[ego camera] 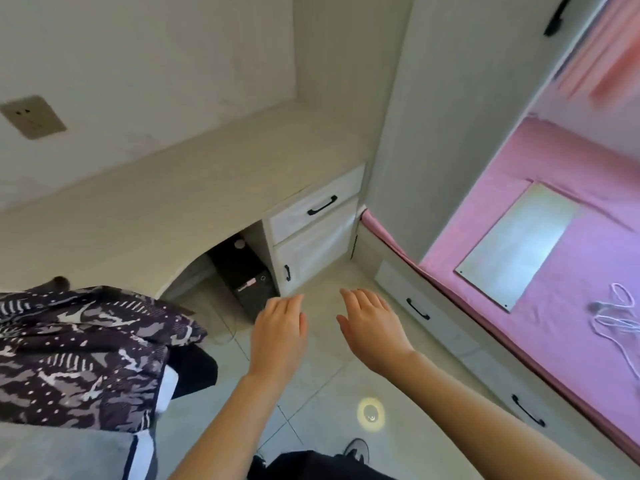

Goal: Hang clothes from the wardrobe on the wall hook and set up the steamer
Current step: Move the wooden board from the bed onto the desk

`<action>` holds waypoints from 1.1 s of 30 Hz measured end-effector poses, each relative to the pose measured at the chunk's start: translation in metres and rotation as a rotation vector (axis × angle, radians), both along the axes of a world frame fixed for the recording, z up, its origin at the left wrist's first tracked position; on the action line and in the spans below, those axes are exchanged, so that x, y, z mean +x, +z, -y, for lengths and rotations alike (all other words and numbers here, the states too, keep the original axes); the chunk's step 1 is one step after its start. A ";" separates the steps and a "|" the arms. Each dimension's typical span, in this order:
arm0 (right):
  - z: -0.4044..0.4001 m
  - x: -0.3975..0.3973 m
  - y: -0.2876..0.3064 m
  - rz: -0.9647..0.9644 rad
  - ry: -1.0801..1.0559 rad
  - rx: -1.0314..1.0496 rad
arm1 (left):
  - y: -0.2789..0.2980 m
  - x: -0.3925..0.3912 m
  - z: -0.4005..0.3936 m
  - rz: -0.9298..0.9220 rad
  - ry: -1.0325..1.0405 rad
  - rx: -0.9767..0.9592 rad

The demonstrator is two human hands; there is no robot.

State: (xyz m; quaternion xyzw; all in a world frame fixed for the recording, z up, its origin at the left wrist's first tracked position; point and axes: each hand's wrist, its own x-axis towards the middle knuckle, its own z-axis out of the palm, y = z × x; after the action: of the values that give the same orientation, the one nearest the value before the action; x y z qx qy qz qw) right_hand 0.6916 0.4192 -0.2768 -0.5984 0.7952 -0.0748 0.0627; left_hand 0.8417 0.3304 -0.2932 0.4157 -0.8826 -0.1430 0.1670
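A patterned garment point(83, 355) is lying bunched at the lower left, draping over a pale grey and white piece point(69, 455) beneath it; what is carrying the heap is not showing. Its long axis is running roughly left to right, with the loose edge pointing toward the middle of the floor point(322, 386). The cloth is showing a dark purple ground with white and grey streaks, dots and stripes, and a black piece point(194, 368) is hanging out from under its right edge.

Both hands are reaching forward over the tiled floor, near each other but apart. The left hand point(278, 332) and the right hand point(372, 327) are both spread flat, palms down, grasping nothing.

Ahead, a pale surface point(166, 199) is running along the wall, with a drawer point(315, 206) under its right end and a black computer case point(246, 275) standing in the gap below. A wall socket point(33, 116) is sitting at the upper left. To the right, a bed with a pink sheet point(554, 299) is carrying a shiny flat panel point(519, 244) and a white cord point(613, 317)
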 end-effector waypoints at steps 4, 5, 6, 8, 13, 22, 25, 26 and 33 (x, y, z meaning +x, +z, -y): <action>-0.048 -0.047 -0.004 -0.007 -0.101 0.018 | -0.013 -0.056 -0.032 0.038 -0.109 0.019; -0.062 -0.061 -0.006 -0.007 -0.141 0.023 | -0.015 -0.071 -0.041 0.052 -0.146 0.027; -0.076 -0.072 -0.007 -0.004 -0.178 0.027 | -0.017 -0.085 -0.049 0.064 -0.181 0.037; -0.098 -0.092 -0.010 0.009 -0.246 0.030 | -0.018 -0.112 -0.062 0.077 -0.250 0.052; -0.135 -0.135 -0.018 0.022 -0.385 0.044 | -0.018 -0.173 -0.078 0.100 -0.392 0.026; -0.166 -0.209 -0.035 0.042 -0.613 0.082 | -0.028 -0.284 -0.084 0.122 -0.563 0.054; -0.169 -0.242 -0.042 0.052 -0.696 0.098 | -0.033 -0.326 -0.078 0.162 -0.609 0.055; -0.168 -0.254 -0.044 0.058 -0.722 0.104 | -0.035 -0.342 -0.074 0.175 -0.621 0.059; -0.155 -0.337 -0.052 0.067 -0.847 0.122 | -0.045 -0.447 -0.046 0.236 -0.739 0.042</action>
State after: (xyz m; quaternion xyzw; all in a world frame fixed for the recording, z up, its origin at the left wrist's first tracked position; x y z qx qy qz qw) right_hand 0.3545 0.5743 -0.3290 -0.2116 0.9712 -0.0662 0.0875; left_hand 0.3950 0.3768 -0.3386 0.0867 -0.9828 -0.1626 -0.0070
